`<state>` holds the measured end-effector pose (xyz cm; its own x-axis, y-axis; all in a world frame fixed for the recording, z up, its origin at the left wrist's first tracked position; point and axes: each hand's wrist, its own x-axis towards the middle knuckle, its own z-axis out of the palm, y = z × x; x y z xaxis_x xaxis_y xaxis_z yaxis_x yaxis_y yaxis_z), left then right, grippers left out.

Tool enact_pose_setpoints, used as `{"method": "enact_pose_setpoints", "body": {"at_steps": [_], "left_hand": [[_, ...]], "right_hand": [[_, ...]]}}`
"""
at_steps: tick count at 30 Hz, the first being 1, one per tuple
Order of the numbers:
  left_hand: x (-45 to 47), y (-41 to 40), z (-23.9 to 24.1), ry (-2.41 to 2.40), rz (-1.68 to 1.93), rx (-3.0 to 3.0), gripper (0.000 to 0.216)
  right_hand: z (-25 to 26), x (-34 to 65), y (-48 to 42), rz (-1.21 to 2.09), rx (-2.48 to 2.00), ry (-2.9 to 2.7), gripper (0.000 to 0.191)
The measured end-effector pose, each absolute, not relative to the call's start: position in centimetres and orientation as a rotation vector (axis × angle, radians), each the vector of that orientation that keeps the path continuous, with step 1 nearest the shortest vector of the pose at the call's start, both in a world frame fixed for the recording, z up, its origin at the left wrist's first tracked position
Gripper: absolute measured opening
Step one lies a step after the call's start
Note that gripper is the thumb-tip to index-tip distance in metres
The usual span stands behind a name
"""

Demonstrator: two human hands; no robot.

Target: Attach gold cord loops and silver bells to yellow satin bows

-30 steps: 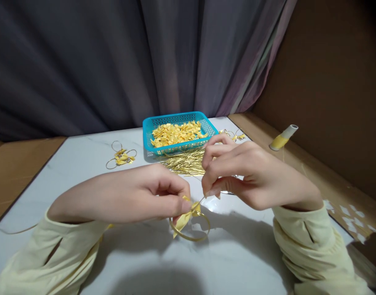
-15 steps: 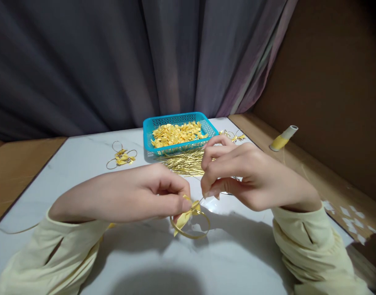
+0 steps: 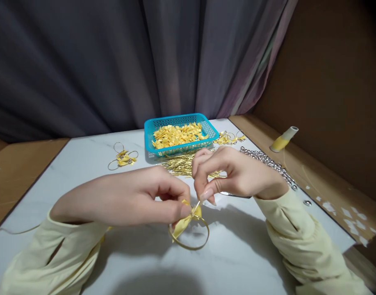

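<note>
My left hand (image 3: 144, 194) pinches a yellow ribbon bow (image 3: 184, 223) between thumb and forefinger. Below the bow hangs a gold loop (image 3: 190, 248), attached at the bow's middle. My right hand (image 3: 227, 174) pinches the end of a thin gold twist tie (image 3: 197, 206) that rises from the bow's centre. Just beyond my hands a pile of loose gold twist ties (image 3: 178, 166) lies on the white tabletop (image 3: 237, 262). My fingertips partly cover the bow and the tie.
A blue basket (image 3: 149, 135) full of yellow bows stands at the back. Looped bows lie at left (image 3: 125, 159) and right (image 3: 227, 137). Silver rings (image 3: 272, 164) are heaped on the right, near a spool of yellow thread (image 3: 280, 144) and white scraps (image 3: 354, 221).
My right hand has moved left and slightly down, closer to the bow, uncovering the silver rings. The twist tie now stands more upright. My left hand has barely moved.
</note>
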<state>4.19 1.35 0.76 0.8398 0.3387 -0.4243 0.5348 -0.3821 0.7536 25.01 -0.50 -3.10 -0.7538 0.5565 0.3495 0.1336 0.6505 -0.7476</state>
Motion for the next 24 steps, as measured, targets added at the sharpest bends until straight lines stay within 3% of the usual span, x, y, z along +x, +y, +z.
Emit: {"method": "enact_pose_setpoints", "body": {"at_steps": [7, 24], "left_hand": [[4.3, 1.2, 0.9, 0.599, -0.218, 2.029, 0.014], [4.2, 1.0, 1.2, 0.606, -0.226, 2.023, 0.017]], "right_hand": [[-3.8, 24.5, -0.1, 1.215, -0.458, -2.217, 0.012], [-2.4, 24.6, -1.8, 0.636, -0.377, -2.419, 0.024]]}}
